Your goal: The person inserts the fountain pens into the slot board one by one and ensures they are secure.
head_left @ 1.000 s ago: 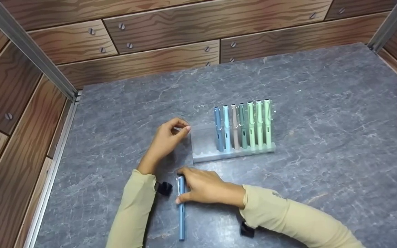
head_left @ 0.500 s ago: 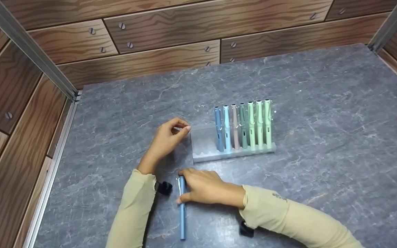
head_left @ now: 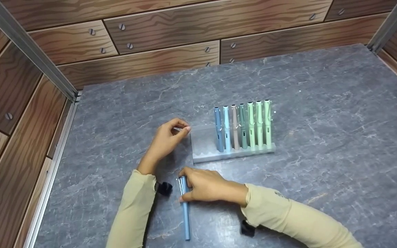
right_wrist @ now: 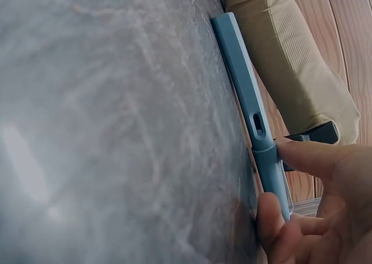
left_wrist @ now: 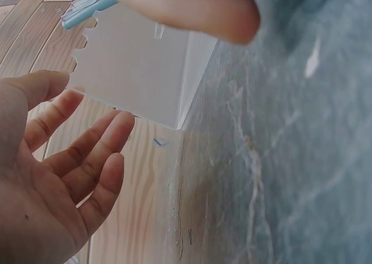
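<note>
A blue pen point(head_left: 186, 222) with a metal clip lies lengthwise in front of me, its near end pointing toward the table's front. My right hand point(head_left: 207, 184) pinches its clip end between thumb and fingers; the right wrist view shows the pen point(right_wrist: 241, 72) close along the tabletop. With thumb and forefinger my left hand point(head_left: 169, 136) pinches the upper left corner of a clear pen stand point(head_left: 203, 139). In the left wrist view the stand's notched edge point(left_wrist: 75, 57) meets those fingertips, and the other fingers are spread. Several blue, grey-brown and green pens point(head_left: 243, 125) stand upright in the stand.
The stand's left slots hold no pens. Grey marbled tabletop point(head_left: 322, 137) surrounds it. Wood-patterned walls point(head_left: 171, 31) close off the back and sides, with metal posts point(head_left: 43, 58) at the corners. Black wrist cameras point(head_left: 164, 188) sit at both cuffs.
The blue pen has shifted slightly right and turned a little, its near end swinging right. My right hand has moved with it. The left hand and the stand have stayed in place.
</note>
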`<state>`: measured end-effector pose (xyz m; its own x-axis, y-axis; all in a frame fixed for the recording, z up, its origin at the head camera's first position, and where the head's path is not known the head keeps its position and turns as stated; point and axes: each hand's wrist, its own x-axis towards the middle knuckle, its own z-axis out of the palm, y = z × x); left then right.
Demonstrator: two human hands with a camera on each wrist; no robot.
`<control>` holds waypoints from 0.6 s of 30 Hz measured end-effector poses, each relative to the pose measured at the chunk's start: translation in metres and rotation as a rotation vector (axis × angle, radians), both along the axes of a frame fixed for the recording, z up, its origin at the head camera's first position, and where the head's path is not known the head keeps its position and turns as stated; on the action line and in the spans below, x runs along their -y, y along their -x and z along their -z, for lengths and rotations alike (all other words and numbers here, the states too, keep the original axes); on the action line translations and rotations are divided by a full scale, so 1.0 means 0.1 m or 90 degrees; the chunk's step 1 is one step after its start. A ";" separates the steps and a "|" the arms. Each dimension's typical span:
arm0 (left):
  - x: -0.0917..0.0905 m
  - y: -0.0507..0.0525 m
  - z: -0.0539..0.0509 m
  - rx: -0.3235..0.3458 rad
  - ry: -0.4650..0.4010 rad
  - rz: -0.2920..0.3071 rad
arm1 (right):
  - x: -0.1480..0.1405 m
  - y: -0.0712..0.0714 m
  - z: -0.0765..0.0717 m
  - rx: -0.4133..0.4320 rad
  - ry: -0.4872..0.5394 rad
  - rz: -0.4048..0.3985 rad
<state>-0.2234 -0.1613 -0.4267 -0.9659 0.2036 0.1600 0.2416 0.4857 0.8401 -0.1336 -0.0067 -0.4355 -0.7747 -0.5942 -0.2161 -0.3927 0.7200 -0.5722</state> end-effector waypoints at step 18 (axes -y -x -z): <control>0.01 0.00 0.02 0.015 -0.015 0.001 | -0.09 0.04 0.03 0.092 0.140 -0.019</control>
<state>-0.2236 -0.1622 -0.4292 -0.9690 0.2022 0.1420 0.2227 0.4656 0.8565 -0.1378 0.0019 -0.4383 -0.7263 -0.6617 -0.1860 -0.3156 0.5615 -0.7649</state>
